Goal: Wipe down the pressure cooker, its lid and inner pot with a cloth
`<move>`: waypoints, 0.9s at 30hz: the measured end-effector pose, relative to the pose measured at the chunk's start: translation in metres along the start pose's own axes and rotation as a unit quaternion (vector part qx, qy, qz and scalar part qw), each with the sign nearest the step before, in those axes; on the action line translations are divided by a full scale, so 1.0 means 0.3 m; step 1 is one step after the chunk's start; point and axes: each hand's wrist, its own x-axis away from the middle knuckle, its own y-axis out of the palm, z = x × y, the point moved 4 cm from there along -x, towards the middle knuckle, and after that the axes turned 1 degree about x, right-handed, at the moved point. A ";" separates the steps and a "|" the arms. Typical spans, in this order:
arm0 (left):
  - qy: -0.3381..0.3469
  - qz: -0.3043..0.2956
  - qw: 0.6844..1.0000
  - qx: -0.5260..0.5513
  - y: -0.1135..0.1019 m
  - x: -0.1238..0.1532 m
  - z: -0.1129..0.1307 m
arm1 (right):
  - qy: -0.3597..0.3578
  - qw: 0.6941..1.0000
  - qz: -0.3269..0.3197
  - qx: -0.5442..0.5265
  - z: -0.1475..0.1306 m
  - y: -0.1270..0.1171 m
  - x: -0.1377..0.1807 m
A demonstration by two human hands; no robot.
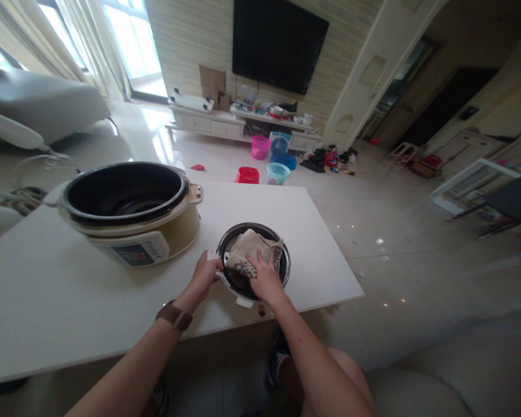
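A round cooker lid with a dark inner face and a shiny metal rim lies upturned near the front edge of the white table. My left hand grips the lid at its left side, thumb over the edge. On the lid's inner face rests a folded beige cloth with a brown pattern. My right hand presses down on this cloth, holding it under its fingers. To the left stands an electric pressure cooker, lidless, its dark inner pot showing and its control panel facing me.
The white table ends just right of the lid. Beyond it on the tiled floor are a red stool, a light blue basket and a pink basket. A low white cabinet stands below the television.
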 end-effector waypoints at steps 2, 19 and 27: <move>0.000 -0.002 1.000 -0.001 0.000 -0.001 -0.001 | 0.002 1.000 -0.001 0.003 -0.001 -0.001 0.001; 0.012 -0.002 1.000 -0.024 -0.010 0.002 -0.002 | -0.002 1.000 0.020 -0.009 -0.066 0.006 -0.025; 0.010 -0.011 0.999 -0.029 -0.014 -0.012 -0.009 | 0.009 0.999 0.026 -0.022 -0.075 -0.008 -0.049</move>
